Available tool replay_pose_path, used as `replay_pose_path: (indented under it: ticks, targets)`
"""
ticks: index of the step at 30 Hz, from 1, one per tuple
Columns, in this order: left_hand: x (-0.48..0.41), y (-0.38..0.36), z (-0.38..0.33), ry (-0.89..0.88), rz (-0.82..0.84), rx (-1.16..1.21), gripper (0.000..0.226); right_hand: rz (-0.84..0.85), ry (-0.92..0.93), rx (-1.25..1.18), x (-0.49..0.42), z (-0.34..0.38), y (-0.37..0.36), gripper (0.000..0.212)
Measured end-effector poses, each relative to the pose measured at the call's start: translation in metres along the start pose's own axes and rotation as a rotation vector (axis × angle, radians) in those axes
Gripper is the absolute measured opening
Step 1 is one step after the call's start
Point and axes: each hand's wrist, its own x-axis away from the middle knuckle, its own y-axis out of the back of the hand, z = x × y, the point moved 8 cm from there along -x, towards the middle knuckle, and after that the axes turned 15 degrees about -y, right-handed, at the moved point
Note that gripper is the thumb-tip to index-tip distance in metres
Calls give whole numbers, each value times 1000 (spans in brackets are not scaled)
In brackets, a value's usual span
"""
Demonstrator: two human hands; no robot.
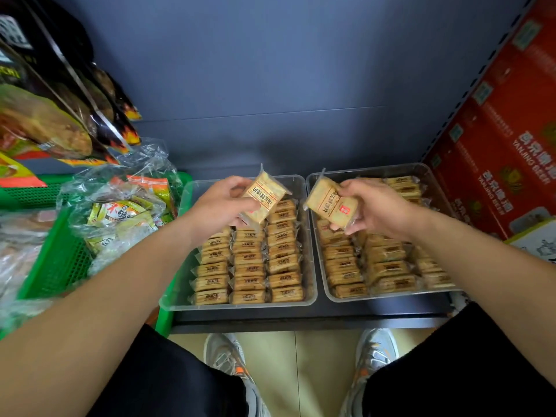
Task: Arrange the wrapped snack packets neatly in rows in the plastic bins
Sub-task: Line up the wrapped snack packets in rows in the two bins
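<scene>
Grey shelf (pixel 301 311) carries two clear bins side by side, both with packets in rows. Left hand (pixel 221 203) grasps one packet (pixel 264 197) over the left bin (pixel 177 296); right hand (pixel 373 206) grasps another packet (pixel 326 203) over the right bin (pixel 319 266).

"YANJING BEER" in white on the red carton (pixel 496 130) at right.

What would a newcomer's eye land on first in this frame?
At centre, the left hand grips a tan snack packet above the left clear bin, and the right hand holds another packet above the right clear bin. Both bins are lined with rows of packets. Red cartons stand stacked at far right.
</scene>
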Motion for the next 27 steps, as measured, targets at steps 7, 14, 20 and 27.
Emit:
replay_pose_path:
  ticks: [7,14,20,27]
  targets:
    - [20,1,-28,-59,-8,118,33,225,-18,-96,20,3,-12,45]
    - [20,15,-18,-27,-34,118,33,181,25,12,10,8,-27,34]
    - [13,29,-8,-15,-138,123,42,138,65,14,-7,26,-46,27]
    - [8,26,0,5,-115,237,61,133,124,55,-24,39,-73,28]
